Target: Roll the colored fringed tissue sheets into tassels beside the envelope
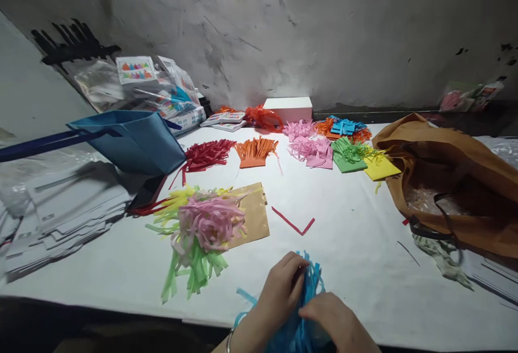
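At the table's front edge, both my hands are closed on a bundle of blue tissue-paper fringe [311, 283]. My left hand [279, 291] grips its upper part, fingers curled round the strips. Lower down and to the right, my right hand [334, 315] holds the bundle, its thumb against the strips. Some blue strips trail out left of my left wrist, and the lower end is partly hidden. Beyond my hands lies a bent dark red paper strip [297, 226]. To the left, a pile of pink tissue fringe [212, 221] with green and yellow strips partly covers a brown paper sheet [254, 218].
Fringed papers in dark red [208, 154], orange [256, 153], pink [319, 153], green [348, 157] and yellow [380, 168] lie farther back. A blue bag [141, 145] stands left, an open brown bag [404, 175] right. A white box [288, 109] sits by the wall.
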The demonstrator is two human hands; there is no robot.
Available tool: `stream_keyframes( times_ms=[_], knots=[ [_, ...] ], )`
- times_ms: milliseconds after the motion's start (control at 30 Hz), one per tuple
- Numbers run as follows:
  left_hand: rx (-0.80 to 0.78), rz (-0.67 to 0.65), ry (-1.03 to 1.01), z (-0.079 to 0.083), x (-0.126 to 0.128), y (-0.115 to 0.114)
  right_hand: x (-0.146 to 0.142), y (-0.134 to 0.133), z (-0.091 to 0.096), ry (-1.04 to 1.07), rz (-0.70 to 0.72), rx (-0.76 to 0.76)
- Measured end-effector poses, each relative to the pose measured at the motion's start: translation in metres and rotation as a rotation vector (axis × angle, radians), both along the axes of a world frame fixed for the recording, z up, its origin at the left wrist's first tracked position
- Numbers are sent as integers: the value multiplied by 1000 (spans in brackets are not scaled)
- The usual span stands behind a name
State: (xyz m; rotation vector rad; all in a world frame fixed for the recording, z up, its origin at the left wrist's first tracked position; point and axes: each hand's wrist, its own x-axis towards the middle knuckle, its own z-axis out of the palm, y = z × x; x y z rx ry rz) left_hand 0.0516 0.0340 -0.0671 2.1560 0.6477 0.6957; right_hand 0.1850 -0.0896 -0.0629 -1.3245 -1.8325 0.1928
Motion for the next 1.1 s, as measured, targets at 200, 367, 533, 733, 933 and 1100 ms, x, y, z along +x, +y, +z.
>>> stream_keyframes(
  times_ms=[200, 367, 533, 733, 933, 1100],
  knots=[
    [-83, 15, 43, 0, 4, 0, -7, -17, -18, -531, -8, 209],
    [-174, 42, 13, -2, 6, 2, -14, -22, -23, -436, -59, 291],
    [-296, 14, -53, 6, -7, 14, -4, -17, -12, 91, -6, 48],
    [-131, -243, -177, 41, -51, 14, 34, 10, 38, 578, -232, -241],
    [279, -330, 1, 38, -56, -9, 54, 77, 56, 866, -331, -409],
    [182, -329, 30, 34, -52, 4, 66, 112, 33, 999, -277, -500]
  ],
)
